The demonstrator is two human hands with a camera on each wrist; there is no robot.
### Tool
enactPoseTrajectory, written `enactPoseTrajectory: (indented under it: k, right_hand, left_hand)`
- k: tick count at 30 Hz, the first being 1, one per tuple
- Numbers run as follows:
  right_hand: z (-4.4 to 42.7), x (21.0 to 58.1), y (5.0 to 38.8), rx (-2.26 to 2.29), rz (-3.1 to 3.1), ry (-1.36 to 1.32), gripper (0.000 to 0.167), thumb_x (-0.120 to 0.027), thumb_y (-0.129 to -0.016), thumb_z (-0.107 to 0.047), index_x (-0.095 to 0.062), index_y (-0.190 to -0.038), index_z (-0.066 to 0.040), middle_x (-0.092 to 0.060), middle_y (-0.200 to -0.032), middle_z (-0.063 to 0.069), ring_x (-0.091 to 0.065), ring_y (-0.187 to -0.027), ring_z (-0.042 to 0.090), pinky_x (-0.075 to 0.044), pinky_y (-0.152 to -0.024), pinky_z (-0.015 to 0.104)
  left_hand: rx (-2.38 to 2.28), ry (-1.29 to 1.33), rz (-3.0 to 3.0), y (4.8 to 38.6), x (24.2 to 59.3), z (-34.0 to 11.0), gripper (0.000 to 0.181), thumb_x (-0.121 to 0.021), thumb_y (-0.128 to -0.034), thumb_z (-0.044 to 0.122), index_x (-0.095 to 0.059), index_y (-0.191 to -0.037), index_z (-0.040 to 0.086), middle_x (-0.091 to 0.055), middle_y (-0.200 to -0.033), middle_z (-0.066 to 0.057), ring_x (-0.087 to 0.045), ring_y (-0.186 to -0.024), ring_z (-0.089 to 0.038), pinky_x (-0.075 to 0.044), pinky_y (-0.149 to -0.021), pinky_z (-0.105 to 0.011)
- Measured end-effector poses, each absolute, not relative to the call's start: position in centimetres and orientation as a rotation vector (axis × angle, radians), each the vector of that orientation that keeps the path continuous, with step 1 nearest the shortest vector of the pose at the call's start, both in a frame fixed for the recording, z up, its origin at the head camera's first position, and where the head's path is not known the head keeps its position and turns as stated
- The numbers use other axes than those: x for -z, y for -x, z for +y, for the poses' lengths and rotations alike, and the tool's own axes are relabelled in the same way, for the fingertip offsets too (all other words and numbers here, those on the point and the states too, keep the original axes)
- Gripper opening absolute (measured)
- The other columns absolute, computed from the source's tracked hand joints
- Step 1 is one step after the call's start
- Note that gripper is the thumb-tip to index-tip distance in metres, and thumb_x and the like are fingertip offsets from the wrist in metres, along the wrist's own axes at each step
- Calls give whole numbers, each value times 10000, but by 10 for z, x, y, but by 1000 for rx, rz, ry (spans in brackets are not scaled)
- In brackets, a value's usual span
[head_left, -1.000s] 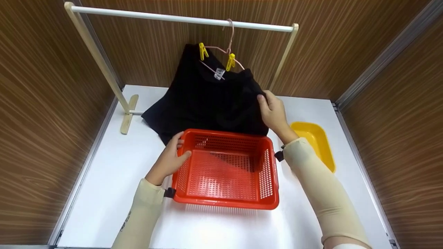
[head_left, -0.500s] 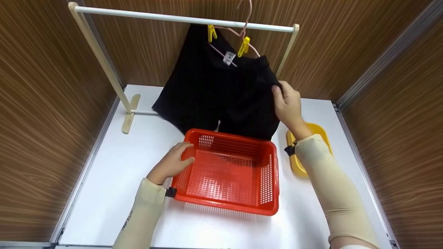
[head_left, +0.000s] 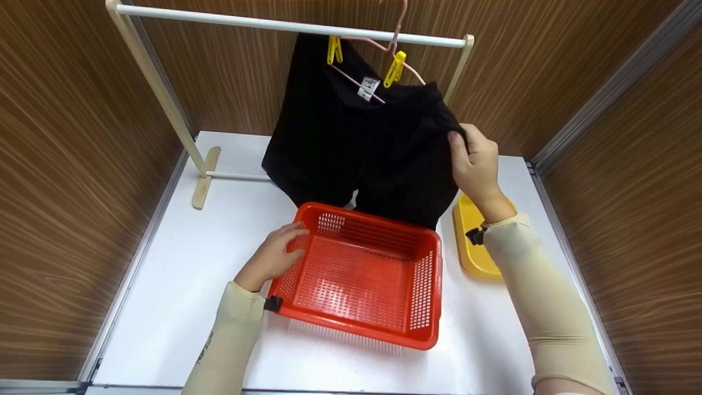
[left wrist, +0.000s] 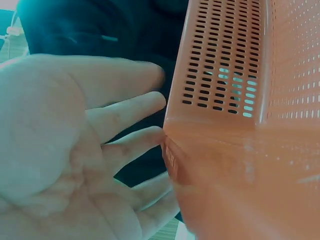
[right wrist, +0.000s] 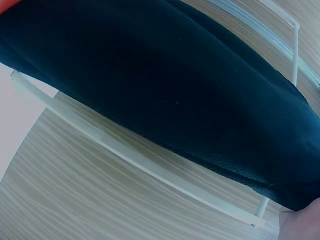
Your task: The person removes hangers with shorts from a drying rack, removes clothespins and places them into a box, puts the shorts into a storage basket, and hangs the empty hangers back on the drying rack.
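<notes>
My right hand (head_left: 477,162) pinches the right side of a pair of black shorts (head_left: 323,120) near the waistband, thumb in front; in the right wrist view the dark cloth (right wrist: 160,85) fills the middle. A pink hanger (head_left: 400,24) runs through the waist, its hook cut off at the frame's top. Two yellow clothespins (head_left: 334,50) sit along hanger and waistband. Below the shorts stands a red perforated basket (head_left: 356,331). My left hand (head_left: 274,255) is at its left wall with straight, spread fingers. In the left wrist view the fingertips meet the basket's edge (left wrist: 175,90); firm contact is unclear.
A clothes rack with a white rail (head_left: 247,22) and wooden legs (head_left: 159,93) stands at the back. A yellow tray (head_left: 464,249) lies right of the basket, partly under my right forearm. Wood-patterned walls (head_left: 60,164) enclose the white tabletop (head_left: 159,285) on three sides.
The right hand has drawn the shorts and hanger up and to the right. My left hand's grip on the basket's left rim has loosened, and the basket has turned slightly.
</notes>
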State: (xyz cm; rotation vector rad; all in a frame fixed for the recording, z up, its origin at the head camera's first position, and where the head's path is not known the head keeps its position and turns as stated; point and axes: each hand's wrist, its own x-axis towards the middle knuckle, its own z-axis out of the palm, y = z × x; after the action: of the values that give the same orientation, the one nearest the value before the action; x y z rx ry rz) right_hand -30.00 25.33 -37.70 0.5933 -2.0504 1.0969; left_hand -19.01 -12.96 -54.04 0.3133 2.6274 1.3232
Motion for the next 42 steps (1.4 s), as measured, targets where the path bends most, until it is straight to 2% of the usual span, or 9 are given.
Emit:
enactPoseTrajectory:
  k: [5,8,12,18,23,27,32,38,42]
  right_hand:
    - [259,378,299,-1061,-2047,-624,107,-615,-989,24,-708,-983,76,-736,-891,194,-672,-777,258,-453,-768,130]
    - [263,381,294,-1042,-2048,-653,92,-621,-975,43,-708,-979,74,-738,-881,197,-677,-760,269,-447,-754,132]
    - [268,387,283,-1022,-2049,-679,82,-636,-950,71,-712,-980,64,-740,-879,194,-680,-754,276,-445,-760,134]
    - [275,384,272,-994,-1995,-658,73,-645,-933,60,-713,-961,67,-735,-870,190,-671,-761,261,-453,-783,138]
    - [280,367,266,-1022,-1925,-629,91,-648,-937,20,-720,-936,75,-735,-851,179,-647,-786,93,-466,-773,143]
    - [282,356,261,-1031,-1917,-647,71,-649,-927,52,-715,-919,79,-729,-835,185,-618,-801,-5,-474,-776,137]
    - [284,346,250,-1012,-1898,-671,66,-645,-913,67,-705,-900,91,-718,-815,210,-612,-783,-2,-474,-775,127]
    - [286,330,228,-1012,-1820,-686,275,-654,-969,-139,-694,-875,116,-686,-773,253,-610,-752,29,-470,-767,117]
    - [285,314,219,-1067,-1771,-659,262,-647,-944,-92,-680,-848,149,-668,-751,255,-612,-762,6,-469,-754,131]
  left_hand:
    - [-1381,-259,2607,189,542,-133,749,-580,-907,-109,-393,-1594,122,-225,-1677,-203,-476,-1379,-416,-465,-1057,-573]
    - [-1393,-228,2586,188,542,-134,747,-585,-922,-98,-367,-1605,112,-286,-1635,-216,-565,-1253,-378,-533,-969,-535]
    - [-1373,-261,2567,186,542,-134,637,-568,-952,-90,-420,-1560,28,-393,-1556,-229,-559,-1268,-378,-525,-994,-516]
    - [-1357,-289,2589,188,539,-136,617,-550,-948,-101,-429,-1547,-11,-390,-1552,-255,-524,-1319,-404,-502,-1030,-529]
    - [-1341,-277,2570,191,539,-137,609,-553,-967,-68,-416,-1557,-4,-370,-1570,-246,-526,-1315,-405,-524,-1003,-510]
    - [-1361,-285,2570,192,542,-138,598,-563,-964,-70,-437,-1545,-6,-383,-1557,-258,-539,-1292,-408,-533,-988,-508]
    - [-1404,-295,2560,193,543,-140,585,-578,-961,-65,-477,-1531,24,-426,-1530,-237,-563,-1229,-368,-538,-963,-503]
    - [-1414,-308,2573,193,546,-142,582,-575,-951,-72,-489,-1520,15,-468,-1492,-219,-570,-1122,-316,-527,-925,-479]
    - [-1405,-319,2621,197,548,-143,571,-570,-937,-86,-500,-1500,-17,-493,-1465,-230,-564,-1140,-322,-493,-945,-485]
